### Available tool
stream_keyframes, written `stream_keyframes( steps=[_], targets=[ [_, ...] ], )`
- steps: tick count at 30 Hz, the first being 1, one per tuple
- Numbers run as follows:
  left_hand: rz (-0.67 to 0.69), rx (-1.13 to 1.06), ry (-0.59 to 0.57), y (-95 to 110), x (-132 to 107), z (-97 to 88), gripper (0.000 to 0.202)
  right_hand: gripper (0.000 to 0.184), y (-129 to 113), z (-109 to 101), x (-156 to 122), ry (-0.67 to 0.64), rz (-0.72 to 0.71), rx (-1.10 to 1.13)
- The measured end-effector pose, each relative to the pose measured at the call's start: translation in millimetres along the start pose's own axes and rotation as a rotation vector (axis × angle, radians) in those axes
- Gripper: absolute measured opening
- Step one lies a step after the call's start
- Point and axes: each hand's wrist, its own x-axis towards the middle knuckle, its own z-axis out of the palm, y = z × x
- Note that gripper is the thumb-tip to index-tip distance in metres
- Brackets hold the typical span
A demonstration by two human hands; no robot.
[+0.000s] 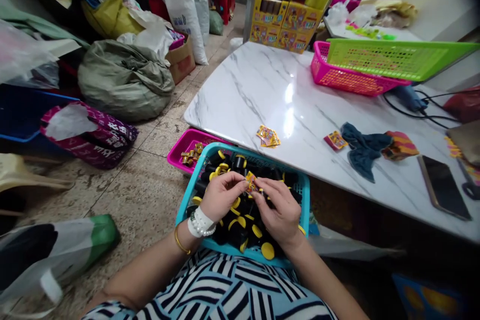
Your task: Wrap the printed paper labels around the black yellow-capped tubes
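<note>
A turquoise basket (187, 195) rests on my lap, filled with several small black tubes with yellow caps (240, 162). Above it my left hand (222, 194) and my right hand (279, 207) meet, fingers pinched together on a small yellow-orange sticker label (250, 182) and a dark piece that I cannot make out under it. A pearl bracelet and a gold bangle circle my left wrist. A small stack of the same labels (267, 136) lies on the white marble table (255, 90), just beyond the basket.
A pink tray (180, 146) with finished gold-labelled tubes sits beside the basket. On the table: pink (337, 79) and green baskets (397, 57), a blue rag (362, 150), a phone (442, 187), cables. Sacks and bags crowd the floor at left. A person sits far back.
</note>
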Motion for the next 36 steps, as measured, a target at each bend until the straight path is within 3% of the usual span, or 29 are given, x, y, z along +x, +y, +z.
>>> stream_keyframes(
  steps=[4, 6, 8, 14, 18, 21, 24, 26, 28, 31, 32, 36],
  targets=[
    [-0.002, 0.18, -0.165, -0.4, -0.9, -0.8, 0.025, 0.038, 0.7, -10.5, -0.5, -0.132, 0.55, 0.433],
    [0.035, 0.304, -0.194, 0.9, 0.4, 2.3, 0.03, 0.029, 2.3, -13.2, 2.9, -0.253, 0.704, 0.575],
    [0.094, 0.428, -0.184, 1.7, 2.0, 6.9, 0.033, 0.03, 3.3, -12.2, 3.7, -0.324, 0.765, 0.625],
    [0.147, 0.472, -0.172, -2.9, 7.0, 12.2, 0.035, 0.036, -1.0, 0.5, -8.1, -0.251, 0.786, 0.647],
    [0.143, 0.385, -0.069, -0.9, 15.7, 2.1, 0.026, 0.031, -1.4, -13.2, 5.5, -0.328, 0.703, 0.578],
    [0.08, 0.316, -0.012, 6.4, 23.2, -8.4, 0.031, 0.028, 22.2, -37.4, 41.0, -0.196, 0.566, 0.302],
    [0.086, 0.331, 0.0, 13.0, 25.4, -14.4, 0.035, 0.026, 65.2, -58.1, 84.5, -0.002, 0.347, -0.195],
    [0.134, 0.414, 0.0, 14.6, 22.8, -14.8, 0.035, 0.024, 86.1, -63.8, 103.5, 0.018, 0.212, -0.448],
    [0.189, 0.521, 0.013, 14.1, 18.4, -13.3, 0.036, 0.024, 86.8, -61.6, 105.4, 0.126, 0.123, -0.536],
    [0.268, 0.624, 0.032, 11.5, 11.5, -9.4, 0.038, 0.029, 50.5, -46.3, 76.4, 0.285, 0.164, -0.39],
    [0.292, 0.638, 0.029, 10.5, 9.8, -7.7, 0.037, 0.03, 33.9, -39.0, 62.3, 0.235, 0.224, -0.255],
    [0.355, 0.653, -0.046, 7.4, 7.7, -0.4, 0.031, 0.031, -10.7, -7.2, 17.1, -0.217, 0.644, 0.45]
  ],
)
